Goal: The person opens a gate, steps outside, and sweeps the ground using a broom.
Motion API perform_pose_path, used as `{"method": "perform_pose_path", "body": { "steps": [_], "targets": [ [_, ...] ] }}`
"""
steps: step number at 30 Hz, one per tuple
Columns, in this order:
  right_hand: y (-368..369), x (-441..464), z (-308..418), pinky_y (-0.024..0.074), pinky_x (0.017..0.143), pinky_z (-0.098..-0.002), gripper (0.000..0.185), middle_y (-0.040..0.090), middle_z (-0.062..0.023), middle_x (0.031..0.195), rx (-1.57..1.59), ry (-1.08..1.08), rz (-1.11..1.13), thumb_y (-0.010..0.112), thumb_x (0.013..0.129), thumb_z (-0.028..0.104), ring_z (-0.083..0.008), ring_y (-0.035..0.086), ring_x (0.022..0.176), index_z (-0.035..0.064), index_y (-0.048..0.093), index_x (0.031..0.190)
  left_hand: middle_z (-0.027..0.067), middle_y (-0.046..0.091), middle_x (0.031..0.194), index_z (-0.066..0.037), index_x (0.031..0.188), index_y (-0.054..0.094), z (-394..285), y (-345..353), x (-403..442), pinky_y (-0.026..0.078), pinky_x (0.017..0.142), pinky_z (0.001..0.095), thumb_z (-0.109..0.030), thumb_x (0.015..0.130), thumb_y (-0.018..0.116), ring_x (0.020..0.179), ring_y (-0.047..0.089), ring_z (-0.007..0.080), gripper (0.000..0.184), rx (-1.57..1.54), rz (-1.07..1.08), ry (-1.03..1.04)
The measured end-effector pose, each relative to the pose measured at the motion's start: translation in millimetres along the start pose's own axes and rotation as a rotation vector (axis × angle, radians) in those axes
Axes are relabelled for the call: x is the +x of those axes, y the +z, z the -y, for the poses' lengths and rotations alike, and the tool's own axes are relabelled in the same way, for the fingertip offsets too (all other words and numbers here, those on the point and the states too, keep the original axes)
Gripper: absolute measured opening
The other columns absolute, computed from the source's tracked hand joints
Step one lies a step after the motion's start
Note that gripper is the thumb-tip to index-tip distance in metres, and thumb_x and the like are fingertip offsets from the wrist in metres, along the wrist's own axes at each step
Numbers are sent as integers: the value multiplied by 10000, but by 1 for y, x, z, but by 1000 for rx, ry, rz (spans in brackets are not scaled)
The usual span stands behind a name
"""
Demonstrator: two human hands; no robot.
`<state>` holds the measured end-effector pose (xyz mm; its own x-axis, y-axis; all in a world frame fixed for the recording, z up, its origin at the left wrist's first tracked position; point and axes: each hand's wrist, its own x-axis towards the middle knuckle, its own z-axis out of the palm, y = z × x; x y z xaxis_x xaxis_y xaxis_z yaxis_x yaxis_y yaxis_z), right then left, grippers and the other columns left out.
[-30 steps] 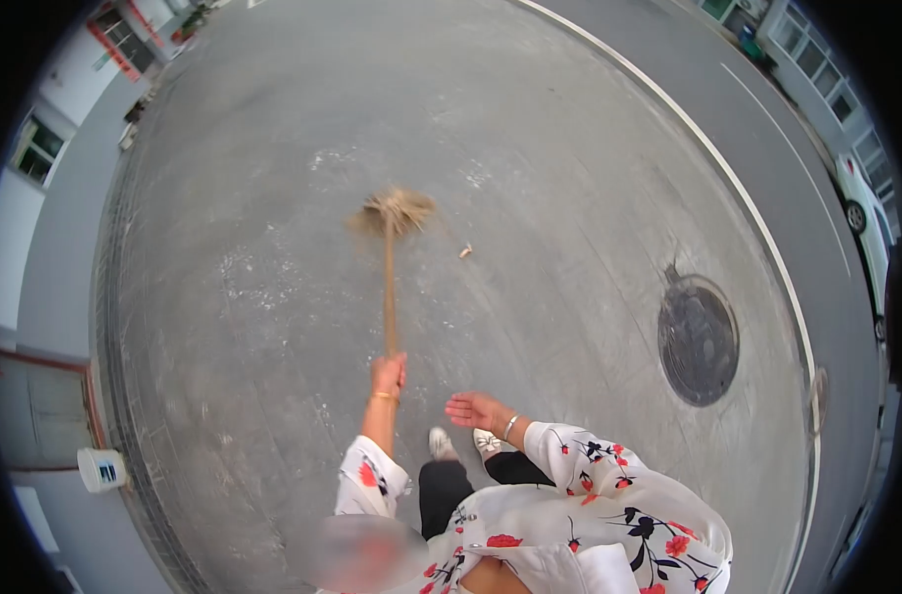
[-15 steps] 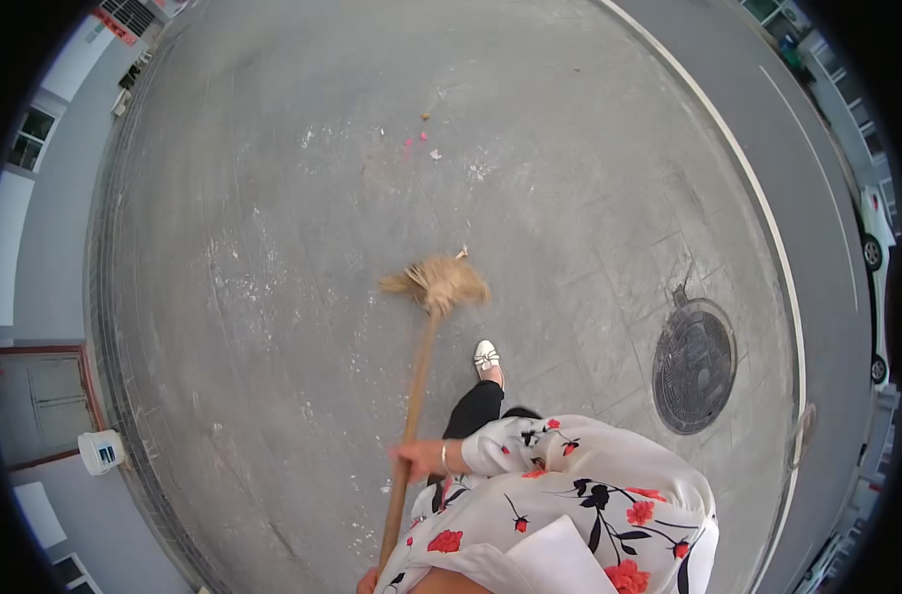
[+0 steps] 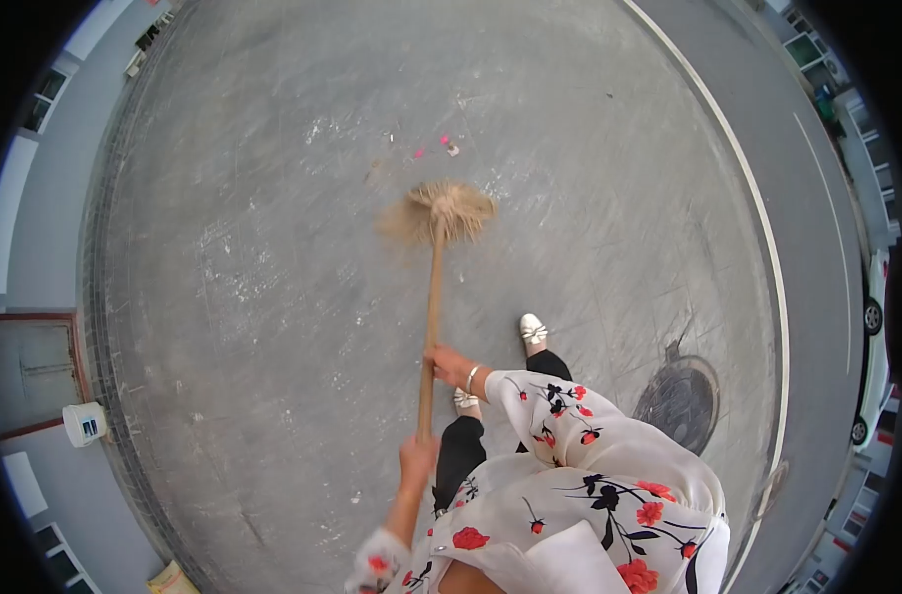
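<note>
A straw broom (image 3: 434,287) with a long wooden handle stretches out ahead of me over grey paving. My right hand (image 3: 451,364), with a bracelet at the wrist, is closed around the middle of the handle. Lower down, near the handle's upper end, my left hand (image 3: 418,458) is wrapped round it as well. The broom's bristle head (image 3: 446,210) is spread out at the pavement, its left side blurred. Just beyond the bristles lie small bits of litter: a pink scrap (image 3: 444,140), another pink scrap (image 3: 418,153) and a whitish scrap (image 3: 454,149).
A round manhole cover (image 3: 681,401) is set in the paving at right. Past it, a white line (image 3: 758,188) borders a road with a white car (image 3: 875,366) at its far side. At left, a white bucket (image 3: 84,424) stands by the building wall (image 3: 45,247).
The broom head has moved forward, closer to the pink scraps. Both hands have moved forward with the handle, and my left hand now shows fully. The second shoe has come into view.
</note>
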<state>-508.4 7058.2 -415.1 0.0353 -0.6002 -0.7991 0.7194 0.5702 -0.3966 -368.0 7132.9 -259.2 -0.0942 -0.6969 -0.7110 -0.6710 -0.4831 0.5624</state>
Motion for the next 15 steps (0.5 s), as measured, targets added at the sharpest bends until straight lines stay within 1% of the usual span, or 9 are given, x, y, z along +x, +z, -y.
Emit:
{"method": "perform_pose_path", "body": {
  "steps": [2, 3, 5, 8, 10, 11, 13, 14, 15],
  "targets": [
    [-12, 11, 42, 413, 620, -362, 207, 475, -44, 786, 16, -25, 66, 470, 737, 117, -189, 464, 735, 60, 422, 930, -32, 396, 473, -63, 652, 476, -57, 35, 74, 247, 312, 219, -154, 687, 535, 341, 331, 61, 114, -308, 11, 96],
    [-14, 9, 71, 410, 632, -359, 222, 478, -47, 799, 12, -89, 119, 467, 744, 128, -184, 460, 767, 57, 413, 947, -33, 386, 474, -62, 657, 469, -92, 51, 108, 244, 312, 212, -134, 690, 525, 342, 320, 55, 97, -375, 74, 105],
    [-20, -4, 125, 408, 645, -355, 236, 482, -50, 812, 35, -162, 170, 465, 752, 139, -178, 456, 800, 53, 404, 963, -27, 384, 480, -52, 674, 468, -154, 76, 140, 242, 312, 206, -111, 694, 508, 350, 322, 54, 74, -350, 35, 173],
    [-36, -31, 193, 418, 630, -344, 235, 492, -56, 823, 90, -128, 173, 474, 754, 142, -169, 477, 783, 49, 405, 958, -25, 383, 487, -51, 691, 465, -206, 87, 117, 244, 311, 202, -89, 692, 493, 354, 329, 55, 47, -317, 51, 252],
    [-37, -45, 221, 444, 621, -326, 203, 514, -67, 820, -55, -103, 190, 468, 769, 162, -171, 511, 777, 42, 413, 925, -18, 418, 514, -38, 745, 480, -185, 78, 93, 265, 334, 207, -140, 694, 511, 387, 365, 54, 118, -199, 11, 151],
    [-34, -45, 225, 444, 621, -326, 203, 514, -67, 820, -61, -109, 212, 468, 769, 162, -171, 511, 777, 42, 413, 925, -18, 411, 512, -43, 728, 471, -183, 71, 56, 266, 331, 211, -112, 697, 503, 387, 367, 58, 82, -256, 22, 134],
    [-25, -20, 217, 445, 567, -362, 134, 523, -57, 722, 52, -18, 241, 477, 756, 156, -181, 525, 673, 46, 454, 829, -21, 398, 490, -46, 718, 469, -157, 56, -1, 266, 330, 208, -105, 689, 519, 376, 367, 58, 83, -289, 4, -25],
    [-24, 3, 201, 441, 536, -370, 101, 515, -60, 669, 92, 74, 246, 482, 745, 145, -191, 519, 614, 49, 464, 772, -18, 399, 483, -47, 725, 476, -142, 50, -31, 260, 326, 206, -105, 676, 535, 363, 349, 51, 96, -259, -28, -65],
    [-22, 19, 185, 437, 505, -379, 85, 508, -63, 617, 129, 171, 246, 487, 734, 134, -200, 514, 556, 52, 474, 715, -2, 433, 506, -37, 717, 487, -162, 41, -66, 315, 369, 223, -117, 658, 557, 405, 397, 75, 121, -83, -58, -68]
  ]
}}
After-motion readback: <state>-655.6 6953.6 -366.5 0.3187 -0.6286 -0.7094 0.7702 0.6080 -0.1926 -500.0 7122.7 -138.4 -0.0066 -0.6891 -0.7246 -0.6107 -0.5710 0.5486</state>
